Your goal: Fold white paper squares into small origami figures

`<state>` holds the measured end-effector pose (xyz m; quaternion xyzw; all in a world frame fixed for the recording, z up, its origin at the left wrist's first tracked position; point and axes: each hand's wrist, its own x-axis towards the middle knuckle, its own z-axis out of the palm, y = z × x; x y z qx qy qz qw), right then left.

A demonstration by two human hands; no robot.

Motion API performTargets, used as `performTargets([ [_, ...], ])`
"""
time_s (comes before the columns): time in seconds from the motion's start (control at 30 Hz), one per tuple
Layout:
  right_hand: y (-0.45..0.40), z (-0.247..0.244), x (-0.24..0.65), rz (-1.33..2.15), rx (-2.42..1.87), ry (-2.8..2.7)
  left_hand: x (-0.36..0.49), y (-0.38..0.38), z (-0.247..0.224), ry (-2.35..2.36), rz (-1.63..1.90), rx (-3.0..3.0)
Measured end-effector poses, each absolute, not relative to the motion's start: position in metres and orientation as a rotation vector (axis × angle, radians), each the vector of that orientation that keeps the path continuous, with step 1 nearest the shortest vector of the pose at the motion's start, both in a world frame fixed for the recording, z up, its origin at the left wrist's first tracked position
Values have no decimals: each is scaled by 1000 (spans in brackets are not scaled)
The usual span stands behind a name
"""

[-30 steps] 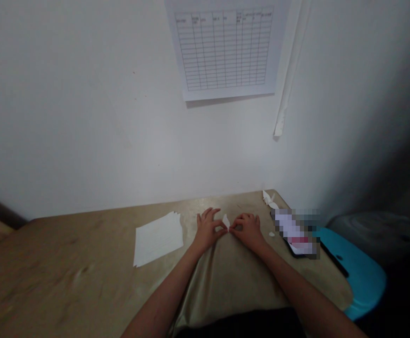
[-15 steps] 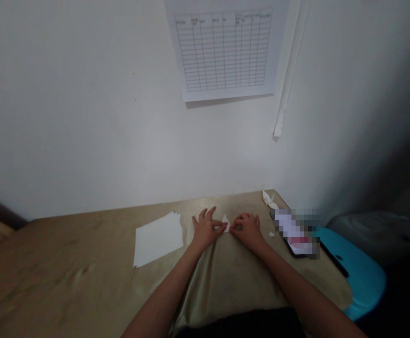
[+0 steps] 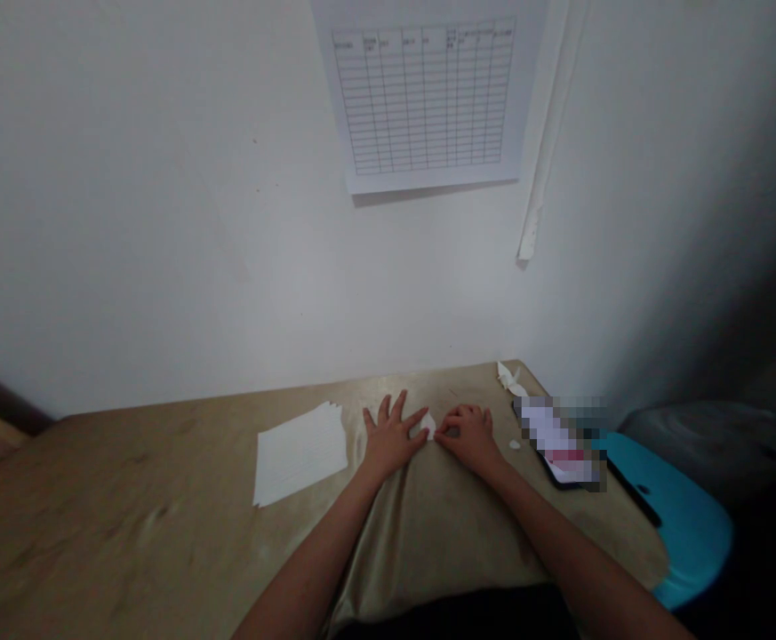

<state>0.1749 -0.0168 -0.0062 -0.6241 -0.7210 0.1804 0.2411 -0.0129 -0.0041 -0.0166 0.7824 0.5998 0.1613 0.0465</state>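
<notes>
A small white piece of paper [image 3: 429,425] lies on the brownish cloth-covered table [image 3: 180,516] between my hands. My left hand [image 3: 391,437] rests with its fingers spread, thumb and index finger at the left edge of the paper. My right hand [image 3: 471,436] pinches the right edge of the same piece between thumb and index finger, the other fingers curled. Left of my left hand lies a stack of white paper sheets [image 3: 300,455] with uneven edges.
A phone [image 3: 557,444], its screen blurred out, lies at the right, with a paper scrap [image 3: 515,444] beside it. Crumpled paper [image 3: 511,380] sits at the back corner. A turquoise stool [image 3: 691,524] stands by the right edge. A printed chart [image 3: 428,107] hangs on the wall.
My left thumb and index finger have parted from a pinch and the left hand has spread out. The right hand has stayed nearly still at the paper.
</notes>
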Motion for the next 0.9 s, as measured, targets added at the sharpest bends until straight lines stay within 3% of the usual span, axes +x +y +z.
performTargets([
  [0.9,-11,-19,174,353,-1696,-2011,-18,-2,-9,1793,619,2231],
])
